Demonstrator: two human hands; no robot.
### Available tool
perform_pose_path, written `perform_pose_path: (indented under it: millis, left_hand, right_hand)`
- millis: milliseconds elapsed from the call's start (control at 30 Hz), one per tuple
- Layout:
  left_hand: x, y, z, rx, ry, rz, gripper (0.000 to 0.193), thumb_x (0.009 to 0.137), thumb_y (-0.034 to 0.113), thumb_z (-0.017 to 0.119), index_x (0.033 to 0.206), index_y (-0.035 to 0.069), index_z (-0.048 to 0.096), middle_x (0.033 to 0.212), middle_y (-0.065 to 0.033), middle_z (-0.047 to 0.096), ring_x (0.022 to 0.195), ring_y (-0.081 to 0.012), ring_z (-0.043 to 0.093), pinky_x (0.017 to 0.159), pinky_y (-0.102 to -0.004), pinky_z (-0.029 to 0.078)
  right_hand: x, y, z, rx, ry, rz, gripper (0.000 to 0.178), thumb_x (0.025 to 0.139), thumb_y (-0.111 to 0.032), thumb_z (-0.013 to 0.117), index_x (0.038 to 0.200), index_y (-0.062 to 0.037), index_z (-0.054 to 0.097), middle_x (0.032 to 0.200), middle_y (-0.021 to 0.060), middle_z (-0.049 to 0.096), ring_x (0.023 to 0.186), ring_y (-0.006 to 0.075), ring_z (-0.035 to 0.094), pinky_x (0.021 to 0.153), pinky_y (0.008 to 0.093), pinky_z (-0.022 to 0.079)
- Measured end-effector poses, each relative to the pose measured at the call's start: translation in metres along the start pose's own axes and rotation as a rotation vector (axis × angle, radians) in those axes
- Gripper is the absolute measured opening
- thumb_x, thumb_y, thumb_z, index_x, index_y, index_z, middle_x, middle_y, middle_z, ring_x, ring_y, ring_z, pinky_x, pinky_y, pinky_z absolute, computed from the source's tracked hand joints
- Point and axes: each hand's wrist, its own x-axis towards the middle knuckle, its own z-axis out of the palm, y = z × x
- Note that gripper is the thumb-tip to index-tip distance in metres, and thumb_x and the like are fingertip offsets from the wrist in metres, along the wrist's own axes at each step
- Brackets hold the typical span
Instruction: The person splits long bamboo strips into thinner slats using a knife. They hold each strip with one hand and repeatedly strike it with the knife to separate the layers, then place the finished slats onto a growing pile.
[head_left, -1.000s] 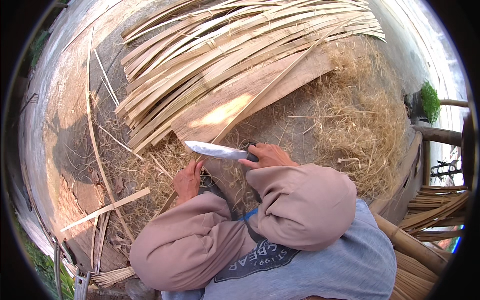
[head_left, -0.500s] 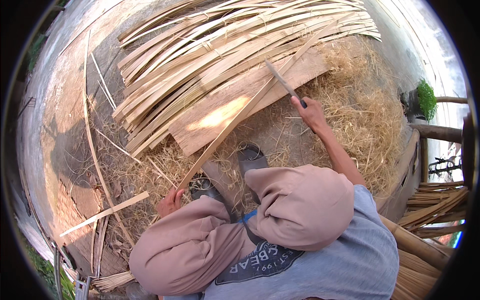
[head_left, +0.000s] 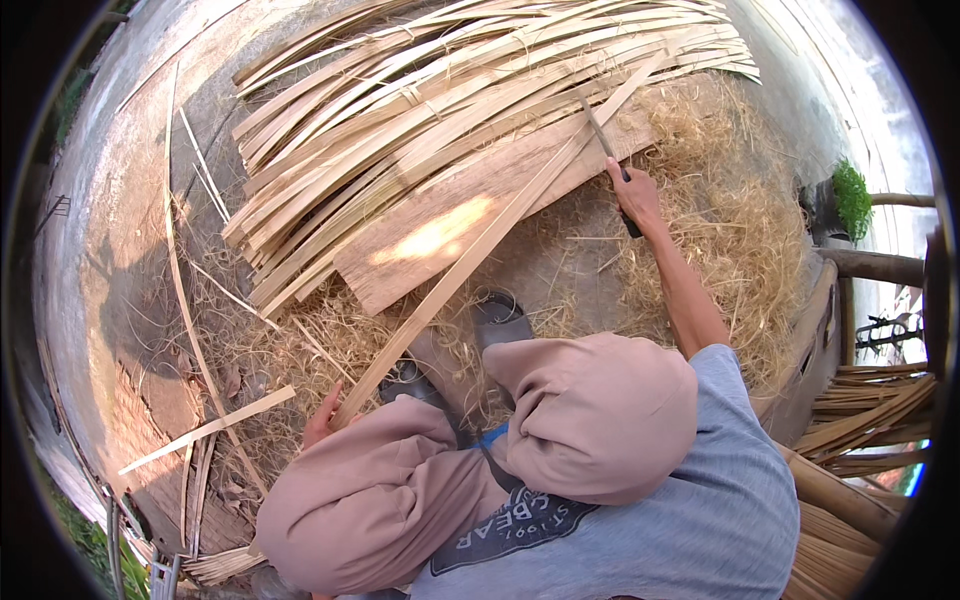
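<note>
"Shaving down the long, flat, pale wooden strip [head_left: 478,255] looks like the step in hand, judging by the curly straw-coloured shavings [head_left: 730,250] around."

"Where does the strip lie?"

"Slantwise over the flat brown wooden board [head_left: 380,280], from about the middle of its near long edge toward its far right corner."

"And the hands?"

"The right hand [head_left: 637,195] has its fingers wrapped around the black-handled, long-bladed metal knife [head_left: 603,140]. The blade crosses the strip near the board's right end; whether they touch cannot be told."

"The left hand [head_left: 320,415]?"

"Beside the strip's lower part, beyond the board's near left corner, partly hidden by the loose mauve trousers [head_left: 370,480]. Whether its fingers clamp the strip, the view does not show."

"What would the next move call for?"

"Probably a firm hold low down, an even blade angle, and left fingers clear of the edge."
</note>
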Motion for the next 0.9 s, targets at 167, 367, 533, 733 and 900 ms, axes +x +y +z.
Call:
perform_pose_path:
  millis: [167, 367, 533, 733, 900]
  left_hand:
    - [0.043, 0.069, 0.059, 0.208, 0.042, 0.019, 0.054, 0.096, 0.036, 0.073, 0.146, 0.024, 0.061, 0.094, -0.0149, 0.072, 0.076, -0.0229, 0.068, 0.070, -0.0374, 0.051]
    - [0.053, 0.074, 0.046, -0.135, -0.095, -0.138, 0.037, 0.101, 0.035, 0.068, 0.132, 0.014, 0.071, 0.092, -0.0172, 0.077, 0.081, -0.0215, 0.071, 0.077, -0.0352, 0.053]
    - [0.069, 0.078, 0.037, -0.170, -0.180, -0.183, 0.035, 0.102, 0.036, 0.066, 0.126, 0.012, 0.074, 0.103, -0.0175, 0.078, 0.090, -0.0219, 0.075, 0.081, -0.0338, 0.054]
    - [0.041, 0.038, 0.024, -0.272, -0.115, -0.162, 0.035, 0.102, 0.033, 0.068, 0.125, 0.009, 0.074, 0.099, -0.0140, 0.079, 0.083, -0.0161, 0.071, 0.076, -0.0321, 0.053]
    - [-0.001, -0.010, -0.018, -0.159, -0.104, -0.219, 0.038, 0.097, 0.028, 0.072, 0.129, 0.008, 0.072, 0.088, -0.0098, 0.074, 0.078, -0.0132, 0.064, 0.072, -0.0302, 0.050]
  right_hand:
    - [-0.146, -0.041, 0.097, 0.042, -0.281, -0.238, 0.062, 0.098, -0.056, 0.065, 0.076, 0.0023, 0.061, 0.065, 0.0247, 0.061, 0.057, 0.0372, 0.058, 0.060, 0.0476, 0.047]
    - [-0.208, -0.010, 0.076, -0.178, -0.259, -0.545, 0.059, 0.097, -0.061, 0.063, 0.084, -0.0036, 0.065, 0.075, 0.0191, 0.068, 0.068, 0.0375, 0.070, 0.061, 0.0486, 0.052]
    - [-0.032, 0.032, 0.009, -0.069, 0.170, -0.065, 0.064, 0.099, -0.059, 0.062, 0.071, -0.0011, 0.062, 0.053, 0.0072, 0.049, 0.055, 0.0173, 0.055, 0.050, 0.0388, 0.041]
    - [-0.121, -0.014, 0.052, -0.110, -0.177, -0.531, 0.065, 0.097, -0.059, 0.065, 0.070, -0.0008, 0.055, 0.058, 0.0152, 0.056, 0.055, 0.0287, 0.058, 0.057, 0.0447, 0.046]
    - [-0.015, 0.040, -0.005, -0.237, 0.026, -0.229, 0.068, 0.099, -0.063, 0.059, 0.070, -0.0024, 0.058, 0.057, 0.0114, 0.054, 0.054, 0.0239, 0.054, 0.053, 0.0417, 0.044]
